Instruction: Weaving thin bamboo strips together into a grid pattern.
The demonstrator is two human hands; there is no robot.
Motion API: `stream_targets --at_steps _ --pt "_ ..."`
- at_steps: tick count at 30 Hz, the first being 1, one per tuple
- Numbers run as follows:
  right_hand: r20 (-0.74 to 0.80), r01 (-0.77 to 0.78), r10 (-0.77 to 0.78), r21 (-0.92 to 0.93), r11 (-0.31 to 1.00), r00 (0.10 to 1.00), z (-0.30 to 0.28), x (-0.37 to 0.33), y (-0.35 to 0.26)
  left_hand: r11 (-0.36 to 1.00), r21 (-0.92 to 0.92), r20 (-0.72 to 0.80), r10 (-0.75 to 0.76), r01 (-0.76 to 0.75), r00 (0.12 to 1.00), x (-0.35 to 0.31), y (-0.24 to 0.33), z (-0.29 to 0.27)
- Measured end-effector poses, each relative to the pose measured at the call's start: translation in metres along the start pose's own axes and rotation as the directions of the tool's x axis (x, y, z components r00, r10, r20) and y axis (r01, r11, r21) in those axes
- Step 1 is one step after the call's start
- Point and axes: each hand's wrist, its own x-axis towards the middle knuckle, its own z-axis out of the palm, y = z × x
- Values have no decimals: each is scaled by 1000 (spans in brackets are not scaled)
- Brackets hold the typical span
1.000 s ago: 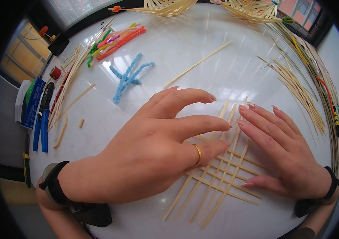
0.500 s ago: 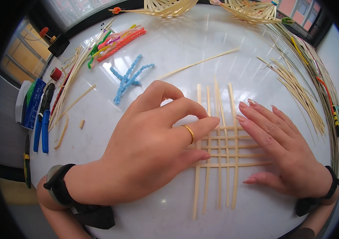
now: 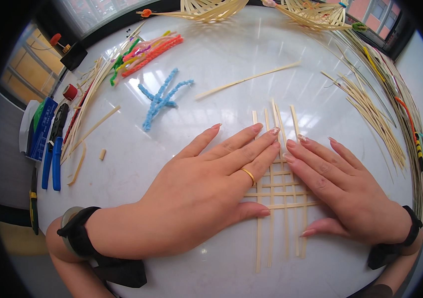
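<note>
A lattice of pale bamboo strips [image 3: 285, 194], woven over and under, lies flat on the white table [image 3: 196, 270]. Across its left side rests my left hand [image 3: 211, 179], fingers stretched out and a gold ring on one of them. My right hand [image 3: 343, 186] lies over the lattice's right side with straight fingers and the thumb apart. The fingertips of both hands nearly meet near the upper part of the weave. Parts of the crosswise strips are hidden under the hands. Beyond them lies a loose bamboo strip [image 3: 246, 79].
Blue fuzzy stems [image 3: 160, 102] and a bundle of coloured ones [image 3: 152, 57] lie at the far left. Blue-handled pliers [image 3: 55, 149] and a red spool [image 3: 70, 92] are at the left edge. Loose strips [image 3: 370, 116] line the right; woven bamboo pieces [image 3: 211, 11] stand at the back.
My left hand has gone from a bent, pinch-like pose to lying flat on the weave. The lattice has shifted and tilted slightly, and my right hand has moved a little left.
</note>
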Motion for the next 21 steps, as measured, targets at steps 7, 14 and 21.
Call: stream_targets --at_steps 7,14,21 --pt "8 -19 19 -23 1000 1000 -2 3 -1 1000 -23 0 -7 7 1000 0 -1 1" --pt "-16 -11 10 -66 998 1000 -1 2 -2 1000 13 30 -26 26 999 0 -1 0" --pt "-48 12 -20 -147 989 999 1 2 -2 1000 -18 28 -22 22 999 1 -2 2"
